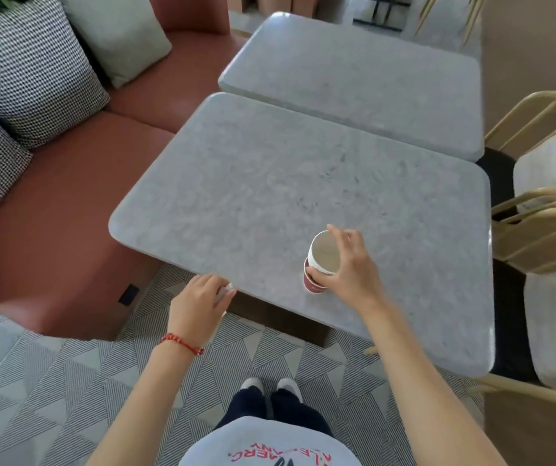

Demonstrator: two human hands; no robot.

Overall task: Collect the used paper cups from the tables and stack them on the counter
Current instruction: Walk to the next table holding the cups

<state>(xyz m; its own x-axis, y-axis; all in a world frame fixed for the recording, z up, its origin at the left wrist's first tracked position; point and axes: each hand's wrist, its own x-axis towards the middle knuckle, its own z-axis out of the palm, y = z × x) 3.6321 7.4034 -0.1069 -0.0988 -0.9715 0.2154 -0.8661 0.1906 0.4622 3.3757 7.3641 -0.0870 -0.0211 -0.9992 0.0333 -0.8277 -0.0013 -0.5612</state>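
Two nested paper cups (320, 264), red outside and white inside, are tilted just above the near grey stone table (236, 183), close to its front edge. My right hand (350, 267) grips them, thumb on the red wall and fingers round the far side, with the index finger lifted over the rim. The inner cup looks empty. My left hand (199, 304) hovers at the table's front left edge with its fingers curled; something small and whitish shows at the fingertips, too blurred to identify.
A second grey table (354, 75) butts against the far side. A red-brown bench (68, 203) with cushions runs along the left. Gold-framed chairs (545, 230) stand on the right. I stand on a patterned carpet (51, 381).
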